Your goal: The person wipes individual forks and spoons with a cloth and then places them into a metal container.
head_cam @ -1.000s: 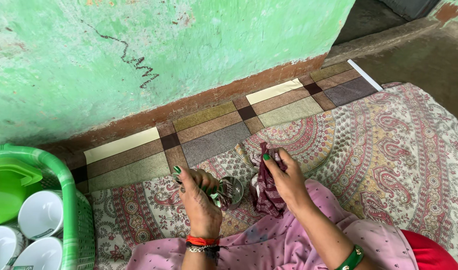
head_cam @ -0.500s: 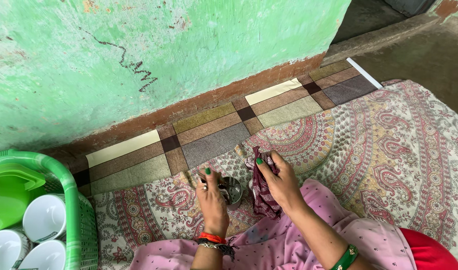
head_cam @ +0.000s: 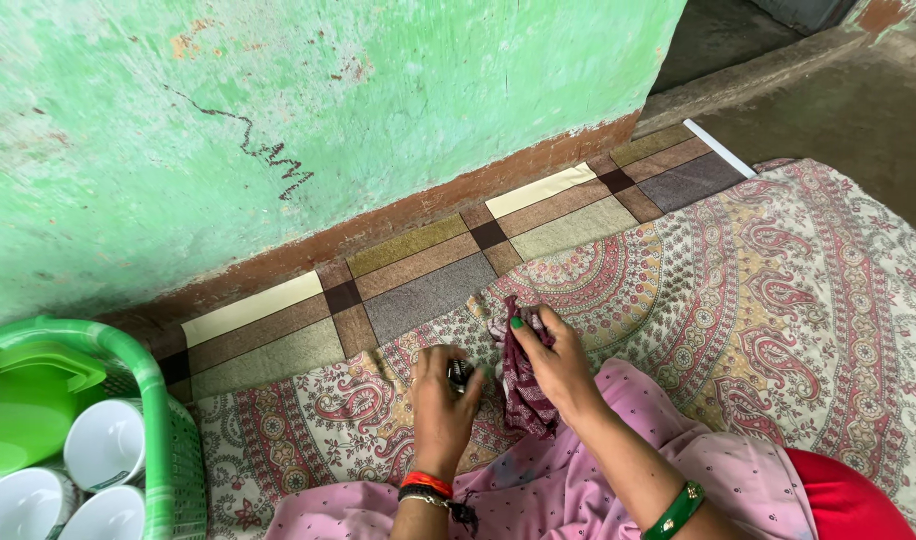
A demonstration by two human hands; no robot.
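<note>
The left hand [head_cam: 443, 392] is gripping a small steel cup [head_cam: 461, 373], covering most of it, low over the patterned mat [head_cam: 778, 290]. Just right of the cup, the right hand [head_cam: 553, 362] is clutching a dark red cloth [head_cam: 519, 385] hanging down to the mat. Well left of the cup, a green basket [head_cam: 163, 420] is holding white cups [head_cam: 103, 445].

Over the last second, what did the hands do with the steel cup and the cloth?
The left hand turned palm-down and closed over the small steel cup, lowering it toward the patterned sheet and hiding most of it. The right hand kept gripping the maroon cloth. The green basket stayed put.
</note>
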